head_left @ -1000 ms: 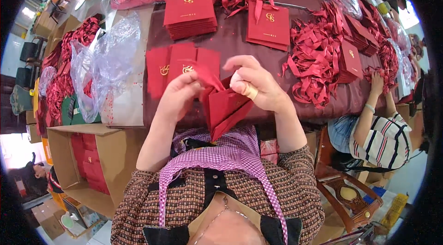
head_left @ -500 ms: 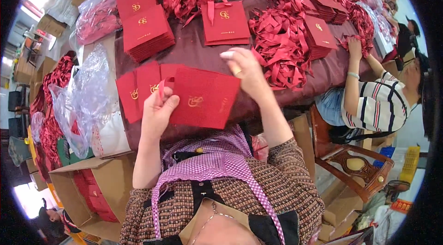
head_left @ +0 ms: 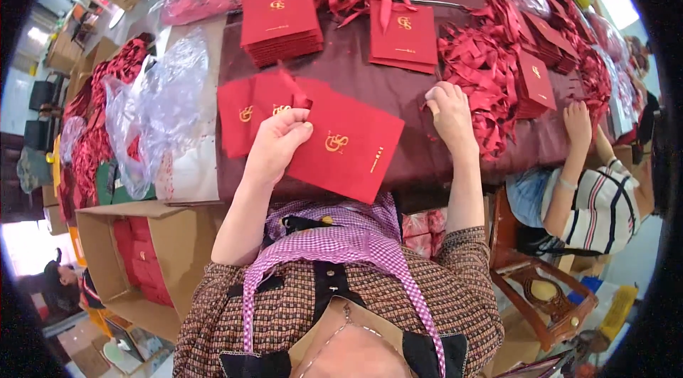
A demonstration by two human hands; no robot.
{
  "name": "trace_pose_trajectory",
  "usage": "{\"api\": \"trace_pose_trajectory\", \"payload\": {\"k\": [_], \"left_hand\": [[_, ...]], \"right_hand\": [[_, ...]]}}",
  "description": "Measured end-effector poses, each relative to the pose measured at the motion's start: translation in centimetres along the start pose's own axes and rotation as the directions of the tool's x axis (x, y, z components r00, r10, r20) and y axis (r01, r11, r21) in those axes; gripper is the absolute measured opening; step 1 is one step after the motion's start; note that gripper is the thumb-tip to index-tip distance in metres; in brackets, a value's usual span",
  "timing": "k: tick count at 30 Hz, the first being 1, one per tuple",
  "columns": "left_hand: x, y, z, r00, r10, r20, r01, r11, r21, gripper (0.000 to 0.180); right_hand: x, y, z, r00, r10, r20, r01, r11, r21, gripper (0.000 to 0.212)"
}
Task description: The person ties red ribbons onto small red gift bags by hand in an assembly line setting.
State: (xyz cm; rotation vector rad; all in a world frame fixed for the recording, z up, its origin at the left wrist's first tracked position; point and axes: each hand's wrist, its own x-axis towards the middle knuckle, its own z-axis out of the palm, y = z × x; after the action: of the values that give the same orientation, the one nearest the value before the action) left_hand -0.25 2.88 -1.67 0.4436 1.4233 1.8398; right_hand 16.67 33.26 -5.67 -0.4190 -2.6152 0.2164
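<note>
Pinching a red bag (head_left: 356, 143) mid-frame with the left hand (head_left: 277, 145). Curling the right hand (head_left: 452, 116) beside the ribbons (head_left: 478, 65), right of center, not showing if holding any. Seemingly having one ribbon (head_left: 302, 101) on the bag, leaving many loose.

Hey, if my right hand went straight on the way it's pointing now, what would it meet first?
Most likely the heap of red ribbons, whose edge lies just past your right hand. Depth is unclear from this view, so the hand might pass above it or already be touching it.
</note>
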Motion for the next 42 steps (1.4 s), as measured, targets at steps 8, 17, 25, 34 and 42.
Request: {"api": "trace_pose_trajectory", "payload": {"k": [8,17,25,34,42], "left_hand": [[-0.1,-0.1,0.1,0.998,0.018,-0.057,-0.009,0.988,0.153,0.020],[-0.8,0.2,0.8,0.988,0.139,-0.073,-0.099,0.912,0.397,0.022],[-1.5,0.7,1.5,0.956,0.290,-0.035,-0.206,0.755,0.623,0.026],[-1.7,0.6,2.0,0.933,0.360,-0.013,-0.263,0.706,0.657,0.027],[-1.8,0.3,2.2,0.915,0.404,0.007,-0.297,0.661,0.689,0.027]], "right_hand": [[1.8,-7.5,-1.7,0.960,0.279,0.014,-0.167,0.534,0.829,0.010],[2.5,-14.4,0.2,0.992,-0.079,-0.096,0.124,0.648,0.752,0.012],[2.2,-16.2,0.7,0.997,-0.032,-0.075,0.077,0.676,0.733,0.014],[2.1,-16.2,0.6,0.998,-0.007,-0.059,0.049,0.667,0.744,0.016],[2.1,-16.4,0.6,0.985,-0.068,-0.156,0.150,0.777,0.611,0.017]]}}
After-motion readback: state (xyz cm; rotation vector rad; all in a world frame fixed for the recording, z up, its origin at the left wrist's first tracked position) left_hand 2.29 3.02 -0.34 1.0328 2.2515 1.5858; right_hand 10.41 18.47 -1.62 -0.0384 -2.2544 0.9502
